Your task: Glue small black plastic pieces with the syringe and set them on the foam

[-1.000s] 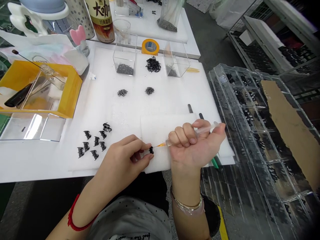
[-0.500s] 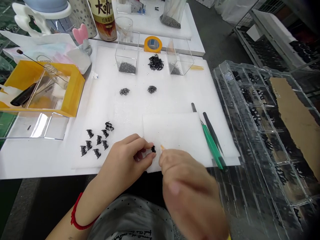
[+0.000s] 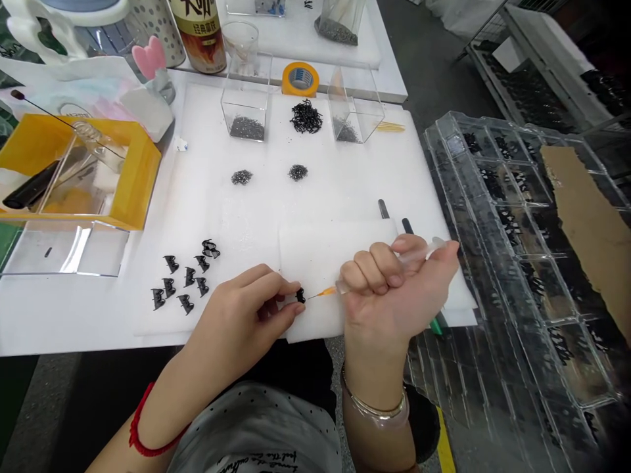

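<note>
Black piece (image 3: 300, 295), pinched at three o'clock of my left hand (image 3: 259, 305); my right hand (image 3: 389, 295) wraps the syringe (image 3: 415, 255). Likely applying, needle (image 3: 326, 292) contact unclear; next I'd want steady aim.

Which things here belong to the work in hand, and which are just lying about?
Apparently the work:
small black piece, in the left hand
syringe, in the right hand
similar black pieces nearby

Probably just lying about:
drink bottle
pink heart
spotted container
</note>
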Action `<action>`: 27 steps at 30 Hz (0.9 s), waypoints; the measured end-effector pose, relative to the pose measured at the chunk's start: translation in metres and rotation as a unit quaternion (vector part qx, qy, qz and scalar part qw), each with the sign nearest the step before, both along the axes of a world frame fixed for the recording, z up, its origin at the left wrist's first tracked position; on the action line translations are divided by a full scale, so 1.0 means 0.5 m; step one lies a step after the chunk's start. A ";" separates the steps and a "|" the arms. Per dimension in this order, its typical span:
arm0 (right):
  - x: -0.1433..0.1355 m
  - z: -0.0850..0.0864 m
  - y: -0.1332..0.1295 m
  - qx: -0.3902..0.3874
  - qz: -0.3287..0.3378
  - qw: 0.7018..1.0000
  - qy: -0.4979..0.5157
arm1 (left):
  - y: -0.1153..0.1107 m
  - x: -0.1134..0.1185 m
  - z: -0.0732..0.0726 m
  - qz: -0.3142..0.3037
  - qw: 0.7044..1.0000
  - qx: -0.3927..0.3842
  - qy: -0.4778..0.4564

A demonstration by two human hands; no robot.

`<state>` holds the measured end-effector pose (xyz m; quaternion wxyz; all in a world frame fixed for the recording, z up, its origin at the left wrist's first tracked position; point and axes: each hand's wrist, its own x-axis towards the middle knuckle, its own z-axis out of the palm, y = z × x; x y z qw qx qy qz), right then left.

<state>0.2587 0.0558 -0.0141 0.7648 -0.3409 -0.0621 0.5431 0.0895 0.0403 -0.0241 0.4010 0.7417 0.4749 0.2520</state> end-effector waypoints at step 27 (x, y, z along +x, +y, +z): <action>-0.005 -0.001 0.003 0.008 0.028 0.999 -0.016 | 0.001 0.002 0.003 -0.001 1.000 0.010 0.010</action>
